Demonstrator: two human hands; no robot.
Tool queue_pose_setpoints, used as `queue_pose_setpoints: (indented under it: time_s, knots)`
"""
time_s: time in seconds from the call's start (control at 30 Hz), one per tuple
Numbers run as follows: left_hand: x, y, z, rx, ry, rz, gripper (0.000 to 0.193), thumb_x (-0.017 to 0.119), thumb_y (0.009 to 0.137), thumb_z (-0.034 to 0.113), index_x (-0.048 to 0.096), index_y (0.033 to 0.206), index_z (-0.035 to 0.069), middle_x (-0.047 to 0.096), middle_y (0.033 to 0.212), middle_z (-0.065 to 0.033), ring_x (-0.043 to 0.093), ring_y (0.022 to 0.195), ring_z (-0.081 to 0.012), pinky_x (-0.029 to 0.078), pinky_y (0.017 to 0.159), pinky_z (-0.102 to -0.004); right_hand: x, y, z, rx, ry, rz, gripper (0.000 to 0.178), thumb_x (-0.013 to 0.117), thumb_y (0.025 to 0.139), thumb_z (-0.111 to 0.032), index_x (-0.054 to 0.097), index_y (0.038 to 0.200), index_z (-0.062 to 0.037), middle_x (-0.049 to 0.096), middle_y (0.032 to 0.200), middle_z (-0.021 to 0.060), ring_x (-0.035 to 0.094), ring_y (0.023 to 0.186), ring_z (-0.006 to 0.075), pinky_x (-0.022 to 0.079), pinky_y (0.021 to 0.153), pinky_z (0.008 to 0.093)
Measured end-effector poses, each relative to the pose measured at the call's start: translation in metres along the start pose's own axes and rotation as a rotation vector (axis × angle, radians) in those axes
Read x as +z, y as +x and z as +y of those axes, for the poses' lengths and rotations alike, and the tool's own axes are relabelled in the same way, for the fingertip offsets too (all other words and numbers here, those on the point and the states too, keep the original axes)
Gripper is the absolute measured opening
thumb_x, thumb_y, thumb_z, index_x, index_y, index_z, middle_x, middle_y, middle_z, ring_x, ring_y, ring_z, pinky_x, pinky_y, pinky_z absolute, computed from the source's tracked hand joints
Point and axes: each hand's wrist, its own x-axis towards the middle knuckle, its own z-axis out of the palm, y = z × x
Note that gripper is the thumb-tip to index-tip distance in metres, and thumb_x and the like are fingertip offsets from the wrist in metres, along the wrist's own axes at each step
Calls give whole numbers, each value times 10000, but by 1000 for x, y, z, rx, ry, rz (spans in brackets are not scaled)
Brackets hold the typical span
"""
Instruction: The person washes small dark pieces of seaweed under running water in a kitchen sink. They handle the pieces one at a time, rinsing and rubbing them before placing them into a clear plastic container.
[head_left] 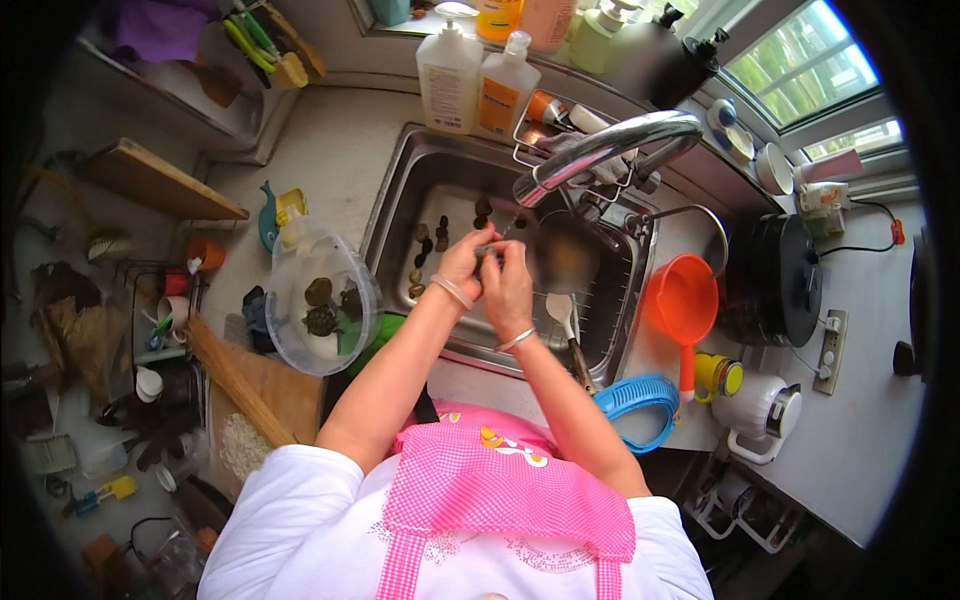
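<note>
My left hand (461, 266) and my right hand (508, 288) meet over the steel sink (400, 190), just below the spout of the chrome faucet (590, 155). Both are closed around a small dark lump (487, 254), mostly hidden by the fingers; it resembles the pebbles lying in the sink. Thin water seems to fall from the spout onto them. Several dark and brown pebbles (442, 235) lie on the sink floor, left of my hands and beyond them. A clear plastic tub (283, 325) to the left holds dark rounded things, one patterned like a small turtle (321, 320).
Right of my hands, a wire rack (605, 285) in the sink bears a pale spoon (561, 308). An orange dipper (682, 298) and blue plastic basket (636, 400) sit at the right edge. Pump bottles (449, 80) line the back. A wooden board (265, 390) lies left.
</note>
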Motion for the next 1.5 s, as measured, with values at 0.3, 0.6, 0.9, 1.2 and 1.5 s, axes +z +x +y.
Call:
queue_pose_setpoints:
  time_s: [0.3,0.6,0.9,1.2,1.5]
  knots:
    - [39,-9,25,352,49,19,186,533,971,201,558,978,17,615,893,-113,609,852,-215,516,782,-340,-5,15,-8,-11,33,-99,133,565,843,-104,499,901,-5,543,876,199,537,822,395,432,725,454]
    - [75,-31,-6,431,73,147,157,541,967,189,566,992,36,608,969,-62,583,908,-171,508,807,-345,-10,61,9,-159,-238,18,137,534,846,-114,513,896,12,543,882,203,518,827,396,419,734,469]
    - [66,-15,-11,314,121,135,188,489,993,247,568,993,77,620,992,-63,591,929,-165,499,817,-336,-24,61,5,-247,-147,35,125,566,846,-67,532,936,13,549,862,179,555,803,347,447,716,398]
    - [76,-23,-4,209,161,220,328,462,991,359,627,988,75,642,932,-38,610,896,-165,501,819,-316,-31,37,-21,-222,-124,-58,132,563,834,-47,527,944,18,543,926,185,545,877,358,448,770,403]
    - [70,-18,8,322,128,128,429,418,1000,423,602,991,36,630,950,-68,596,886,-170,490,804,-309,-35,43,-24,-248,-68,-140,116,564,824,-48,511,911,7,522,888,189,517,843,378,435,738,430]
